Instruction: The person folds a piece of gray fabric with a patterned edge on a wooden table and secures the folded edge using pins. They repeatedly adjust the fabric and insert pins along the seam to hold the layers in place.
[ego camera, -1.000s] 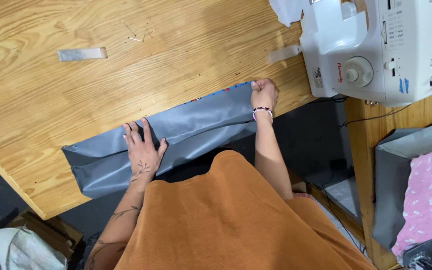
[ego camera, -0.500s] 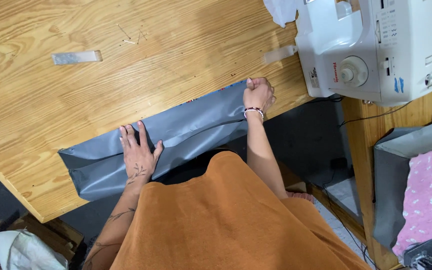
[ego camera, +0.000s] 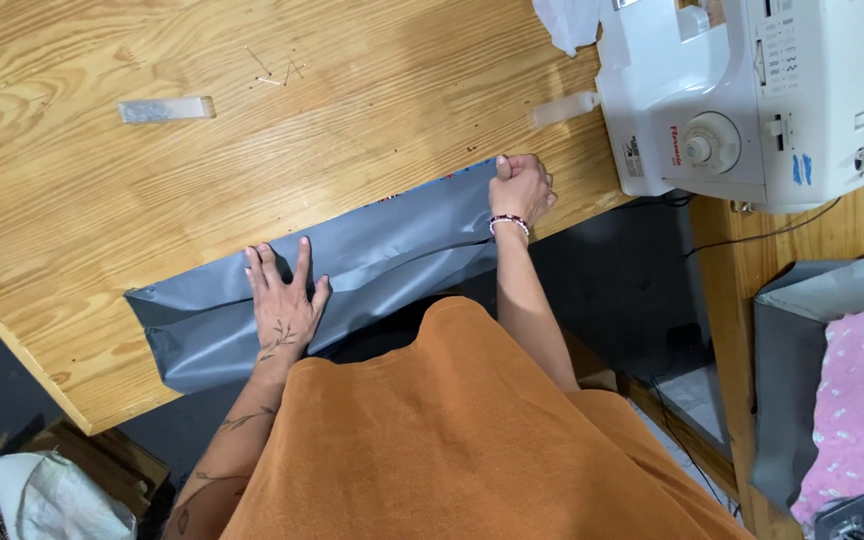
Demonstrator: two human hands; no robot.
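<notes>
Flat on the long folded strip of grey, slightly glossy fabric (ego camera: pixel 372 270), the left hand (ego camera: pixel 284 300) lies open with its fingers spread, pressing the cloth down near the front edge of the light wooden worktop (ego camera: pixel 152 190). Further along the same strip, the right hand (ego camera: pixel 522 187) is curled shut, pinching the fabric's far end between fingers and thumb, just beside the white sewing machine (ego camera: pixel 752 95) that stands at the worktop's right end.
</notes>
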